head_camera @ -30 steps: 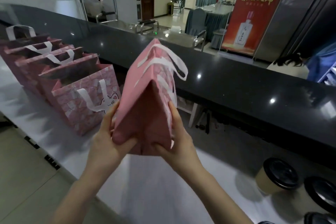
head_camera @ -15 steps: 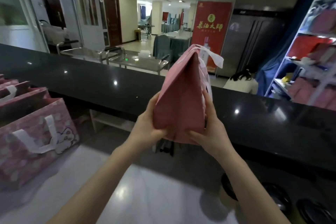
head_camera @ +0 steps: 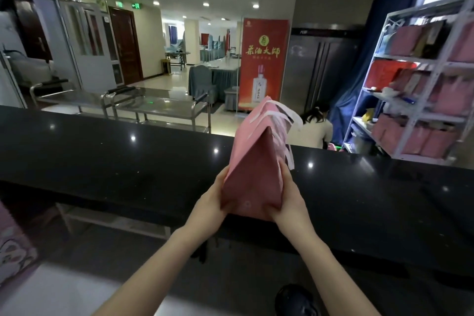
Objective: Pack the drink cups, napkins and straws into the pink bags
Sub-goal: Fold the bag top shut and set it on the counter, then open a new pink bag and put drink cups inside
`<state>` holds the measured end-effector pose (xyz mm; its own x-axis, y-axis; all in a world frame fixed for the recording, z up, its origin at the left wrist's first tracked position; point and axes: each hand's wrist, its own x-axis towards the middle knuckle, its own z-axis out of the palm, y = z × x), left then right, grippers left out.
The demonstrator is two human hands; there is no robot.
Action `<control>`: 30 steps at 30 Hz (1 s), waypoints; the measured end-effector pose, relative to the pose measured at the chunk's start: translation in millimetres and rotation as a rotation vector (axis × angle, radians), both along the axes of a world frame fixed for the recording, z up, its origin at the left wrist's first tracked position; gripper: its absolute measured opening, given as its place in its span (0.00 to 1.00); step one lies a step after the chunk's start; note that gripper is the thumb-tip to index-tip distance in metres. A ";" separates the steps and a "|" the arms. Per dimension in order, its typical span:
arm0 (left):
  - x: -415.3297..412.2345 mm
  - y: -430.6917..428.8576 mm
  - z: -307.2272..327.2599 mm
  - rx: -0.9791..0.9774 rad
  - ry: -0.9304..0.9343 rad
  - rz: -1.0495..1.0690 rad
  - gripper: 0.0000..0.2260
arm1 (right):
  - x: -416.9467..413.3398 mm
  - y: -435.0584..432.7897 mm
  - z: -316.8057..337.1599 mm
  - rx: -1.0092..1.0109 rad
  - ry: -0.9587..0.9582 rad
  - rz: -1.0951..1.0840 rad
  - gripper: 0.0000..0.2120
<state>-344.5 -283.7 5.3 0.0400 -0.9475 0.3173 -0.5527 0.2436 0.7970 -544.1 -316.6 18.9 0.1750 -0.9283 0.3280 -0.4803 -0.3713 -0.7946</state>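
I hold a pink paper bag [head_camera: 252,174] with white ribbon handles up in the air over the black counter, its narrow side facing me and its top pinched together. My left hand [head_camera: 209,204] grips its lower left edge and my right hand [head_camera: 289,202] grips its lower right edge, fingers curled round the base. Another pink bag [head_camera: 12,246] with a white cartoon print shows at the far left edge. The black lid of a drink cup [head_camera: 295,299] peeks in at the bottom. No napkins or straws are in view.
A raised black counter [head_camera: 128,159] runs across in front of me, above a white worktop [head_camera: 59,292]. Beyond it stand steel trolleys [head_camera: 159,108], a red banner [head_camera: 264,64] and a white shelf rack [head_camera: 420,77] with pink bags. A person [head_camera: 316,128] crouches behind the counter.
The view has tilted up and swung right; the row of pink bags slid off to the left. Both hands carried the held bag higher and further forward, over the counter.
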 end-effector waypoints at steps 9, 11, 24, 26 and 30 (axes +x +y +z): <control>9.6 -33.9 -0.6 0.041 -0.126 0.018 0.37 | -0.9 -23.3 6.1 0.020 0.105 -0.038 0.48; 17.5 -23.1 -0.6 0.035 -0.132 0.029 0.36 | 2.8 -5.4 8.5 -0.083 0.111 -0.148 0.45; 230.6 185.6 -16.0 -0.144 -0.305 0.601 0.13 | 182.6 84.6 2.7 -0.406 0.469 0.360 0.14; 275.9 218.0 -14.8 -0.151 -0.332 0.753 0.11 | 238.1 96.1 -3.7 -0.397 0.503 0.466 0.15; 361.5 265.3 -8.3 -0.124 -0.485 0.963 0.13 | 354.2 127.4 -5.6 -0.403 0.475 0.637 0.17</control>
